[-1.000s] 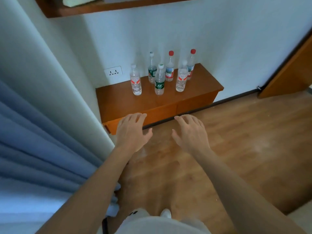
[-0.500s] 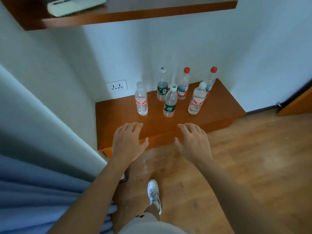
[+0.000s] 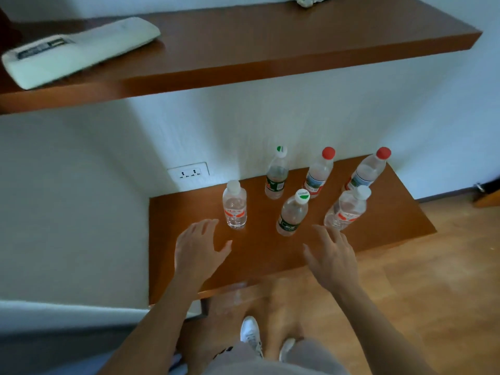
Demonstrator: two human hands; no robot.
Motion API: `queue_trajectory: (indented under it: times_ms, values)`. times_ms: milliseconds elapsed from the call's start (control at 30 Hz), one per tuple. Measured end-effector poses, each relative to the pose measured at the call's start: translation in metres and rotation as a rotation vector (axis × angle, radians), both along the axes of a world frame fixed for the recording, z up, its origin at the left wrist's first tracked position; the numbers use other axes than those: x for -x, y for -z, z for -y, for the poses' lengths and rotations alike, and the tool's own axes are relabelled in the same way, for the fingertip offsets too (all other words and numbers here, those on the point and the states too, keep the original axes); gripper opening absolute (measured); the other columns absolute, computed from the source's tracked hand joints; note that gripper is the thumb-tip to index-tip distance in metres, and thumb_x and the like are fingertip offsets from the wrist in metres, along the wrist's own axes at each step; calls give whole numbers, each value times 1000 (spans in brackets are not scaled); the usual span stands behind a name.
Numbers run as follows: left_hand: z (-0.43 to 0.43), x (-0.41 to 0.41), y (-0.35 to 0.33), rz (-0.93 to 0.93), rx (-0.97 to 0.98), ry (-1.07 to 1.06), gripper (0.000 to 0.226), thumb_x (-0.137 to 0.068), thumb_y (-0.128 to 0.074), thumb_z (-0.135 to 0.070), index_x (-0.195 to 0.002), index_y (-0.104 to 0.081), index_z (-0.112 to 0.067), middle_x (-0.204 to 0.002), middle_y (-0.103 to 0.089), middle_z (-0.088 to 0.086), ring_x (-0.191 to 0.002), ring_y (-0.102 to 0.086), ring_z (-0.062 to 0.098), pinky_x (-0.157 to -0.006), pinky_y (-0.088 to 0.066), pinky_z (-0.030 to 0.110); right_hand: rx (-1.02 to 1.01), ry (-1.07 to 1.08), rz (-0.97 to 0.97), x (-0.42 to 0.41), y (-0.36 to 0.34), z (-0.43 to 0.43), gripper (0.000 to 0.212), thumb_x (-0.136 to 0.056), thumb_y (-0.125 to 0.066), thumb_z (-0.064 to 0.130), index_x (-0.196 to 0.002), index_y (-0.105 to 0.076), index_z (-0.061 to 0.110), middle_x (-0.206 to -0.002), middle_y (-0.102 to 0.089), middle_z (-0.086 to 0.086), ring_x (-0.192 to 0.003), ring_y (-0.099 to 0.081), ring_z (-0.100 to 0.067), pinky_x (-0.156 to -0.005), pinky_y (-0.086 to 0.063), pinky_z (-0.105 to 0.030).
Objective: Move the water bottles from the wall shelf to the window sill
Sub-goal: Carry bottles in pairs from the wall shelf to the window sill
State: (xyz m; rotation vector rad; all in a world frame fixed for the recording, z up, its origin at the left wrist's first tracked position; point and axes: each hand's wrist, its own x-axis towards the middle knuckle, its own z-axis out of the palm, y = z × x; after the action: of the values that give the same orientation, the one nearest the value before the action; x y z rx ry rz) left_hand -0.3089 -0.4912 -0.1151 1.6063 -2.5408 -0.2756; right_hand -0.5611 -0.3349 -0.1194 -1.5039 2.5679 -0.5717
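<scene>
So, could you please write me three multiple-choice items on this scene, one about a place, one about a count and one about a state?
1. Where does the white remote control lie?
A. on the upper shelf
B. on the floor
C. among the bottles

2. How many bottles on the lower shelf have red caps?
A. none
B. two
C. five

3. What are the hands doing?
A. each grips a bottle
B. both are open and hold nothing
C. both rest on the floor

Answers: 1 A, it lies at the upper shelf's left end. 2 B, the red-capped bottles stand at the back. 3 B, the left hand and right hand have spread fingers short of the bottles.
</scene>
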Motion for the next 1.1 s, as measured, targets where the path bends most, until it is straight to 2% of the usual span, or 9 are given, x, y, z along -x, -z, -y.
queue_trajectory:
  times_ms: [67,167,267,367,567,767,867,1000,1100]
  values:
    - [10,5,5,-19,-47,-56,75,-82,-54,-73,-141,-45,-29,-143,-53,-3,-132,-49,20,-106,-45,45,-1,28,51,8,6,10,57,-85,-69,43,-134,-52,20,-133,-57,-8,-117,-57,-29,-87,-52,-41]
    - [24,16,16,-60,-142,-142,88,-74,-59,-78,-146,-37,-31,-148,-48,-2,-135,-46,23,-106,-45,49,2,70,195,19,16,27,74,-80,-74,50,-142,-44,21,-141,-52,-7,-126,-52,-27,-95,-51,-43]
    - [36,29,29,-229,-275,-208,102,-64,-68,-78,-148,-31,-33,-151,-44,-2,-137,-44,23,-107,-45,52,31,94,412,26,31,47,92,-71,-78,59,-146,-35,26,-145,-47,-2,-130,-48,-20,-103,-48,-44]
    - [48,43,41,-394,-322,-229,111,-55,-71,-80,-148,-30,-35,-151,-45,-5,-135,-46,18,-107,-46,50,75,118,582,26,43,66,98,-65,-83,59,-144,-32,32,-144,-47,4,-132,-46,-13,-107,-46,-43]
    - [64,67,53,-636,-438,-177,111,-49,-84,-64,-142,-37,-27,-131,-57,-7,-121,-56,17,-99,-53,38,183,116,717,24,60,87,98,-61,-90,50,-141,-36,30,-135,-52,6,-126,-50,-13,-107,-47,-43]
    - [69,75,56,-734,-357,-146,99,-53,-89,-45,-138,-44,-22,-125,-61,-2,-116,-60,17,-93,-56,31,228,141,768,22,65,102,87,-64,-90,45,-133,-37,38,-126,-54,16,-118,-54,-6,-99,-47,-27]
    - [71,77,57,-765,-350,-156,89,-57,-93,-34,-132,-49,-21,-121,-63,0,-112,-62,20,-90,-58,36,208,132,783,20,61,108,79,-65,-89,42,-127,-40,36,-118,-54,23,-112,-56,-1,-88,-48,-19]
    - [71,79,50,-812,-343,-135,81,-59,-93,-28,-128,-51,-17,-117,-64,2,-108,-63,22,-87,-60,39,223,97,785,17,48,117,76,-68,-89,36,-127,-41,30,-117,-55,22,-110,-55,4,-82,-46,-10]
    - [71,81,35,-861,-362,-139,82,-59,-93,-35,-127,-53,-15,-113,-66,2,-104,-66,21,-84,-60,42,243,77,792,15,32,120,76,-69,-88,34,-127,-39,35,-117,-52,28,-109,-51,16,-76,-44,-2]
